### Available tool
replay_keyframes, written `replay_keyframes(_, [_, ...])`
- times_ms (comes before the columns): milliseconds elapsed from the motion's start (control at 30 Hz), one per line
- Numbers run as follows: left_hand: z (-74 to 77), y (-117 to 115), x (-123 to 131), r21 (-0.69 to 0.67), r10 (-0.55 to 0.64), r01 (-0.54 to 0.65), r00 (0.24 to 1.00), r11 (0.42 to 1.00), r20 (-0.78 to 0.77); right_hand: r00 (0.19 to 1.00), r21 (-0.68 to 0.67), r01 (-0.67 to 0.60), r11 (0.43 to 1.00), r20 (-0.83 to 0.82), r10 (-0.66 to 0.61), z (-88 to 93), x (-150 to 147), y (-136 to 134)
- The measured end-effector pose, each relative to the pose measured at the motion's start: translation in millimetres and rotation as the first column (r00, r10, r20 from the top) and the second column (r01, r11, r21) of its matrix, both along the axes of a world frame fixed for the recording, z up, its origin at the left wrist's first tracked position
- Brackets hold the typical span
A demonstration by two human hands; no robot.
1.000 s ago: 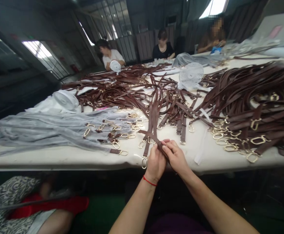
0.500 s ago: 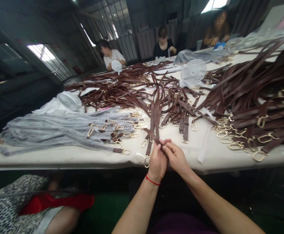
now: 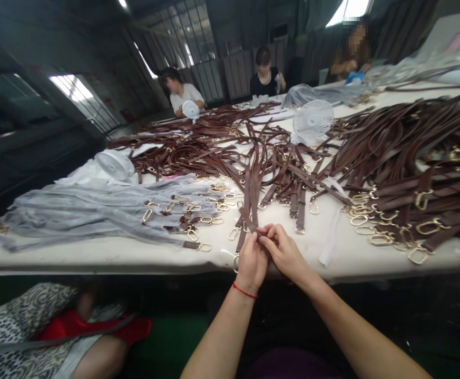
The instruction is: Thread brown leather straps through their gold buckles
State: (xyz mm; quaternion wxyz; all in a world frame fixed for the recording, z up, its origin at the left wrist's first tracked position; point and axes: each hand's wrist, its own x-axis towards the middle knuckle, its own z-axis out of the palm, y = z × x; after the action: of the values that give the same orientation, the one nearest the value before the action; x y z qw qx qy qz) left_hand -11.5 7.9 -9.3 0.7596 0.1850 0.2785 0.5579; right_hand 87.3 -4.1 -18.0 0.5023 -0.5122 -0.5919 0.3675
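Note:
At the table's front edge, my left hand [image 3: 253, 261] is closed around a brown strap [image 3: 246, 219], with a red string on that wrist. My right hand [image 3: 284, 251] pinches the same strap just to the right, its fingertips touching those of the left. Part of the strap is hidden inside both hands; a short length sticks out to the upper left. Just beyond lie more brown straps [image 3: 250, 184] stretching away from me, and a gold clasp [image 3: 234, 233] rests beside my left hand.
Grey-wrapped straps [image 3: 95, 210] with gold clasps cover the left of the white table [image 3: 198, 259]. A large heap of brown straps [image 3: 399, 158] is at right. White fans [image 3: 313, 120] stand among the piles. Several people sit around; a patterned garment [image 3: 20, 321] shows lower left.
My hands stay together on the strap; less of it shows beyond my fingers, and my right fingers have shifted slightly. Straps on the right heap have dropped lower.

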Motion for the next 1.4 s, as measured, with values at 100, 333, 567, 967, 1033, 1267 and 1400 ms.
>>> replay_keyframes(100, [-0.4, 2, -4, -0.051, -0.03, 0.032, 0.998, 0.998, 0.049, 0.976, -0.05, -0.065, 0.997, 0.203, 0.074, -1.4, 4, -4])
replay_keyframes(333, [-7.3, -5, -3, -0.034, -0.003, 0.004, 0.999, 0.999, 0.035, 0.885, 0.111, 0.062, 0.992, 0.454, -0.106, -17.1, -9, -1])
replay_keyframes(567, [-8.1, -2, -9, 0.076, -0.044, 0.044, 0.999, 0.996, -0.009, 0.927, 0.07, 0.065, 0.995, 0.364, -0.087, -12.1, -5, 6])
replay_keyframes(967, [-12.2, -4, -4, 0.048, 0.001, 0.001, 0.998, 0.999, -0.059, 0.968, 0.018, -0.039, 0.999, 0.249, 0.033, -5.9, 5, -10])
replay_keyframes(1033, [-11.0, -5, -5, 0.066, -0.031, 0.037, 0.996, 0.997, -0.085, 0.979, 0.015, -0.018, 1.0, 0.205, 0.015, -6.2, 3, -7])
replay_keyframes(1267, [-0.4, 2, -18, 0.066, -0.032, 0.041, 0.99, 0.997, -0.137, 0.974, -0.063, -0.183, 0.981, 0.121, 0.189, 5.8, 15, -16])
replay_keyframes(1400, [22.4, 24, -45, 0.146, 0.079, -0.059, 0.988, 0.987, -0.133, 0.913, -0.204, -0.388, 0.899, 0.044, 0.405, 16.8, 39, -36])
